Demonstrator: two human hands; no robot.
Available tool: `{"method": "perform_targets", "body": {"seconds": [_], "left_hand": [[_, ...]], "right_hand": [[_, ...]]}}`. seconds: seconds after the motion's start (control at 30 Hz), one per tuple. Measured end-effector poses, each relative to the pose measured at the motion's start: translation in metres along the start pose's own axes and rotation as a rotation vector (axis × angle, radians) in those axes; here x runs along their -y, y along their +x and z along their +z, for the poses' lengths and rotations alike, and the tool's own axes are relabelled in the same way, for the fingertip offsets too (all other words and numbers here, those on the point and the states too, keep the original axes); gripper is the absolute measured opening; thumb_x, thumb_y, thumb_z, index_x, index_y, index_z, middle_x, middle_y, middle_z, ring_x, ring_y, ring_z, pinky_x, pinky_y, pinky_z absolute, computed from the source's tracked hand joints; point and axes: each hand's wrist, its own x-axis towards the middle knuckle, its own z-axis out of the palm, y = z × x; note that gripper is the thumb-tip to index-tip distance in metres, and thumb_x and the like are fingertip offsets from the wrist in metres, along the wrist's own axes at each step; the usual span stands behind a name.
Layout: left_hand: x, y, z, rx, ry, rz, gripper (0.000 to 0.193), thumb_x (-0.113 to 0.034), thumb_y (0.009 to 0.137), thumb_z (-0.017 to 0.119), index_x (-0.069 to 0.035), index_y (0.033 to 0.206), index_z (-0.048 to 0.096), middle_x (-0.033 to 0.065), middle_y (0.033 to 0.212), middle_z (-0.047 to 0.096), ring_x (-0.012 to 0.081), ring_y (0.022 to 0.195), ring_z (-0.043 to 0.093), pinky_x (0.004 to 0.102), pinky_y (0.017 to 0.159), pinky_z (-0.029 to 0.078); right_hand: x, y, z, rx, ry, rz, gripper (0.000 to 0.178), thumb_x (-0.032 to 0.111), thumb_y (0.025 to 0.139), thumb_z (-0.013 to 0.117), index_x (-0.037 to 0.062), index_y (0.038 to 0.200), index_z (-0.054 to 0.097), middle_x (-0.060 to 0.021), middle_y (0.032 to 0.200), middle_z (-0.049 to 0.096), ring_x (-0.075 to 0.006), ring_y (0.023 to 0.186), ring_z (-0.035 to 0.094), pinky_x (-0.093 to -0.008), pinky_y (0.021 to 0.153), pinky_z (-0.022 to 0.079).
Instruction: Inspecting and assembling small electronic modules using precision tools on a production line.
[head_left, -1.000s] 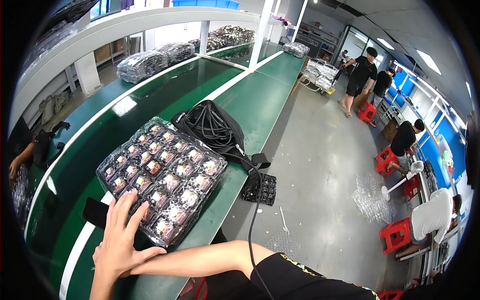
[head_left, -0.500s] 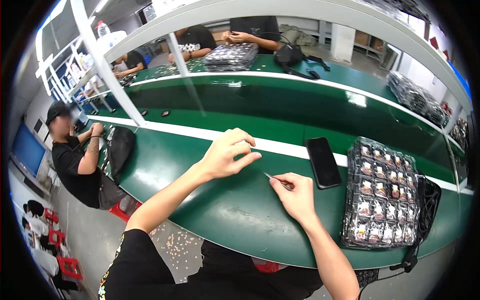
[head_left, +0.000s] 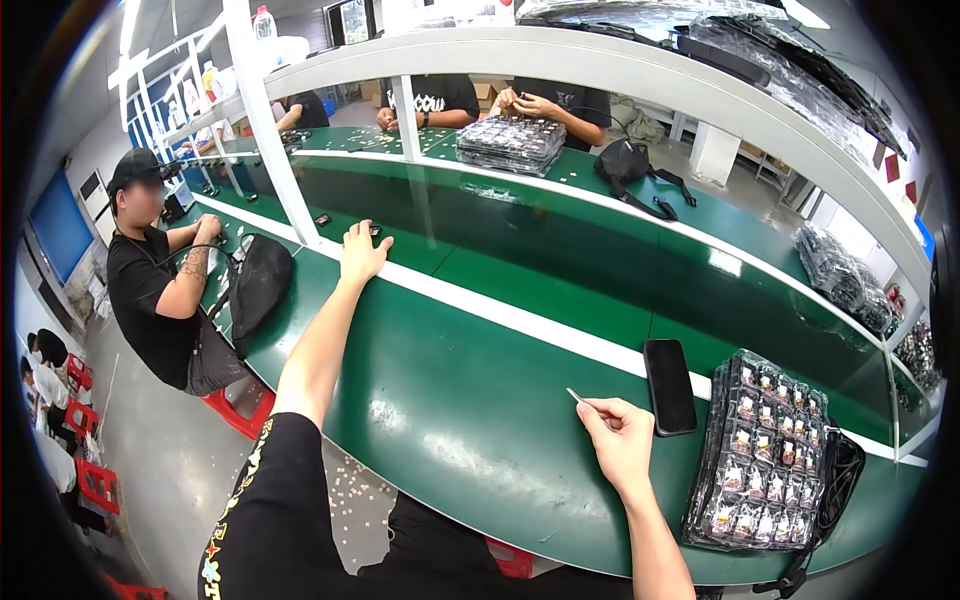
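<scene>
My left hand reaches out over the white strip at the belt's near edge, fingers stretched and apart. At its fingertips lies a small dark part, partly covered by the hand; whether they touch I cannot tell. Another small dark part sits on the green belt a little farther left. Over the green tabletop, my right hand pinches a thin, pointed metal tool that looks like tweezers, its tip directed away to the left.
A black phone lies right of my right hand. Beyond it stands a stack of clear trays with small packed parts, beside a black cable. A co-worker sits at the left by a black bag. A white frame post rises from the bench.
My left hand has moved left and away from me, from above the tabletop to the belt. My right hand still holds the tool. The whole view has shifted.
</scene>
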Motion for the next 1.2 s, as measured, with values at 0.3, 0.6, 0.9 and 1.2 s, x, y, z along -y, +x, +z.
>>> {"method": "perform_targets", "body": {"seconds": [0.3, 0.6, 0.9, 1.2], "left_hand": [[0.031, 0.028, 0.008, -0.082, -0.117, 0.109, 0.042, -0.014, 0.101, 0.074, -0.008, 0.141, 0.063, 0.0188, 0.126, 0.072, 0.0427, 0.122, 0.065, 0.0549, 0.105, 0.053], [-0.136, -0.078, -0.026, 0.169, -0.683, 0.517, 0.055, -0.008, 0.096, 0.081, -0.004, 0.148, 0.064, 0.0133, 0.12, 0.072, 0.0281, 0.113, 0.069, 0.0422, 0.101, 0.057], [-0.255, -0.219, -0.105, 0.797, -0.917, 0.915, 0.07, -0.011, 0.085, 0.091, -0.006, 0.15, 0.065, 0.0132, 0.141, 0.067, 0.0251, 0.11, 0.07, 0.0407, 0.106, 0.058], [-0.25, -0.225, -0.112, 0.86, -0.979, 0.943, 0.073, -0.004, 0.082, 0.085, -0.001, 0.151, 0.061, 0.018, 0.148, 0.067, 0.0319, 0.141, 0.064, 0.0438, 0.121, 0.05]], "right_hand": [[0.005, 0.002, 0.002, 0.019, -0.006, -0.019, 0.018, 0.012, 0.098, 0.085, -0.0021, 0.108, 0.086, -0.0085, 0.086, 0.082, -0.0071, 0.075, 0.07, -0.0256, 0.07, 0.055], [-0.009, 0.002, -0.002, -0.066, 0.053, -0.061, 0.021, 0.015, 0.099, 0.083, -0.0042, 0.108, 0.085, -0.0077, 0.081, 0.08, -0.0069, 0.072, 0.068, -0.0274, 0.067, 0.054], [-0.009, 0.005, 0.001, -0.227, 0.219, 0.003, 0.019, 0.012, 0.102, 0.082, -0.0049, 0.11, 0.084, 0.0007, 0.08, 0.076, -0.0008, 0.071, 0.061, -0.0222, 0.064, 0.049], [-0.005, 0.009, -0.003, -0.152, 0.164, 0.04, 0.019, 0.013, 0.102, 0.082, -0.0041, 0.108, 0.085, 0.0023, 0.075, 0.074, -0.0005, 0.069, 0.058, -0.0227, 0.062, 0.046]]}}
